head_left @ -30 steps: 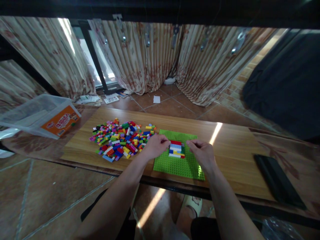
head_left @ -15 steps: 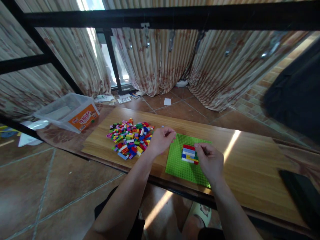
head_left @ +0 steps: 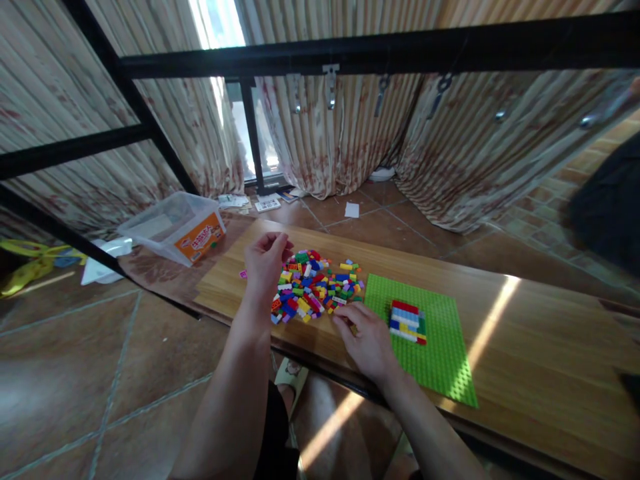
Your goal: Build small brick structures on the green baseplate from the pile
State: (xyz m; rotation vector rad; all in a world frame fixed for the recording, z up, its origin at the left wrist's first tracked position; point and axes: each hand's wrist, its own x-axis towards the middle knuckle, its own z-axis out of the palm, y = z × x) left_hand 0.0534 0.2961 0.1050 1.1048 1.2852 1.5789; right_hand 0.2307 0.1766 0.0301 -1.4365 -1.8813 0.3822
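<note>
My left hand (head_left: 266, 263) hovers over the left side of a heap of mixed toy bricks (head_left: 310, 287), its fingers curled together in a pinch. Whatever it may hold is too small to make out. At the heap's near right edge is my right hand (head_left: 367, 337), with thumb and forefinger tips drawn close together; what lies between them cannot be made out. To its right is the green baseplate (head_left: 445, 360). A small block of stacked bricks (head_left: 407, 321) in red, light blue, white, blue, yellow and green rests on the plate, touched by neither hand.
The wooden board (head_left: 540, 360) stretches to the right. At the left stands a clear plastic tub (head_left: 170, 230) with an orange label. Black metal bars (head_left: 280, 60) cross in front of striped curtains (head_left: 345, 140). Papers (head_left: 267, 203) lie on the tiled floor.
My right hand has left the brick stack and moved left to the heap's edge. My left hand has shifted left across the heap. The camera view has turned left.
</note>
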